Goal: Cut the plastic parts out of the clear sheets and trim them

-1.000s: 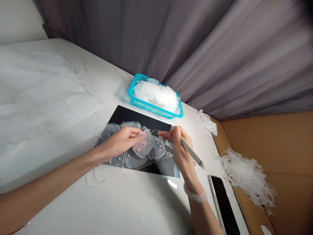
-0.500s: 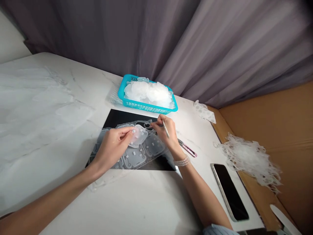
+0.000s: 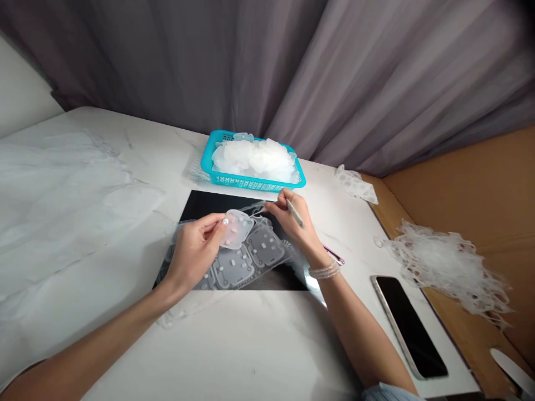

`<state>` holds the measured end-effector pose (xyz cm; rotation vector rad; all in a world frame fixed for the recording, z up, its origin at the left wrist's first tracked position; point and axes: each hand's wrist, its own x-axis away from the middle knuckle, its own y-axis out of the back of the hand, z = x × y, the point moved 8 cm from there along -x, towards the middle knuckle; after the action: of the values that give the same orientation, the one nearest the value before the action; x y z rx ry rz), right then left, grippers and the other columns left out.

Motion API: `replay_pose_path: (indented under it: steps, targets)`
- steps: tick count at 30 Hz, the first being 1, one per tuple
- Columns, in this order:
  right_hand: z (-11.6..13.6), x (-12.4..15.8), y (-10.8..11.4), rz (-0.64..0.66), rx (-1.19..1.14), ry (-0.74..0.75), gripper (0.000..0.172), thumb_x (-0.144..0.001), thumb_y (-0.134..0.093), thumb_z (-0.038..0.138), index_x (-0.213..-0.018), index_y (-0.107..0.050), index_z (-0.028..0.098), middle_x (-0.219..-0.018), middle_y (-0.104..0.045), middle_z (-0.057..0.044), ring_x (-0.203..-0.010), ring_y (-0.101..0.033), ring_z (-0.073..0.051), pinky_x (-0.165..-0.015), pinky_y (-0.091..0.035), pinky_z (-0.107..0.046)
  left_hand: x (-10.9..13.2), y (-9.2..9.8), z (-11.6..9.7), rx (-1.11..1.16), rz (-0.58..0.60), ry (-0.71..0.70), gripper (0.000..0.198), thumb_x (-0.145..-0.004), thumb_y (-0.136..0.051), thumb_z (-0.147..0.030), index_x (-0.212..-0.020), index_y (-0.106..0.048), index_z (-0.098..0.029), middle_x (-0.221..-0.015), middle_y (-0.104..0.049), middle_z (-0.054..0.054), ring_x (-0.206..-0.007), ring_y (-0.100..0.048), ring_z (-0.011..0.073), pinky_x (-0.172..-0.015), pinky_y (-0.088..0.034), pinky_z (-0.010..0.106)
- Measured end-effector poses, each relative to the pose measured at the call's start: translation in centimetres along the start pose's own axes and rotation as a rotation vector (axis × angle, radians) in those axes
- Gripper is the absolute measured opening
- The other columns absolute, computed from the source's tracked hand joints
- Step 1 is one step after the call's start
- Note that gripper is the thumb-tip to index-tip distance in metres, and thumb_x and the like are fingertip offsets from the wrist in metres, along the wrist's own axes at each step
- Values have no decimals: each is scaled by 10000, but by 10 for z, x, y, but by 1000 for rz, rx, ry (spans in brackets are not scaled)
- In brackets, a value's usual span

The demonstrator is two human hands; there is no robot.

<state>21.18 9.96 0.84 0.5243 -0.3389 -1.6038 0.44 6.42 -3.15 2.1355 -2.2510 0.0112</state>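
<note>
In the head view, my left hand [image 3: 199,248] pinches a translucent, rounded-square silicone-like piece [image 3: 236,231] with small raised studs. It is held just above a clear sheet [image 3: 265,248] of similar pieces on a black mat [image 3: 200,200]. My right hand [image 3: 292,220] is closed around a slim, pale-handled tool [image 3: 295,213]. A thin tip of that tool points left toward the piece's upper right edge; whether it touches cannot be made out. A clear strip of the sheet lies by the right fingertips. Behind the right wrist, a pink utility knife [image 3: 334,254] is partly hidden.
A blue basket [image 3: 217,177] heaped with translucent pieces stands at the back. Clear sheets [image 3: 62,200] cover the left side. To the right are a phone [image 3: 409,328], a pile of perforated scraps [image 3: 451,264], a smaller scrap [image 3: 356,185] and a cardboard box [image 3: 460,195].
The right hand has drawn slightly right and away from the held piece, its tool tip still pointing at it. The left hand keeps its pinch. The camera view has shifted a little.
</note>
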Motion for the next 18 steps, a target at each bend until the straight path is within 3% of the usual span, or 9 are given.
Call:
replay_pose_path:
  steps: [4,6,11,14,18]
  targets:
    - [13,9,-24,297,-315,-94,449,-807,-698,383,-711,-283,242,-615,-394,75,-605,-509,-120,-580,-283,-256,-8,-3,11,141,93,152,360,-822,-723,-484,-1014,-742,-180,-926,-765,70,-877,-718,236,-744,-589,308]
    - [19,13,-30,375,-407,-96,483,-763,-747,332,-699,-277,241,-600,-403,81,-581,-445,-100,-559,-244,-251,-11,-3,13,191,137,215,328,-804,-750,-456,-961,-740,-168,-901,-746,65,-864,-704,222,-739,-586,309]
    - [32,18,-30,379,-477,-60,512,-764,-745,271,-657,-246,234,-582,-338,89,-561,-370,-75,-539,-210,-252,-12,-15,11,233,391,352,322,-788,-771,-461,-922,-726,-172,-885,-700,41,-776,-649,169,-654,-560,287]
    - [42,23,-28,354,-430,-35,486,-781,-712,240,-672,-239,237,-577,-301,96,-537,-302,-65,-523,-194,-252,-12,-21,8,158,459,372,329,-731,-827,-438,-898,-744,-167,-807,-684,24,-693,-608,126,-607,-501,234]
    - [48,27,-23,304,-354,-39,406,-772,-657,172,-708,-262,239,-623,-491,64,-589,-425,-83,-550,-300,-240,-15,-28,-1,37,486,299,279,-699,-845,-416,-751,-756,-157,-679,-641,6,-626,-549,108,-557,-407,219]
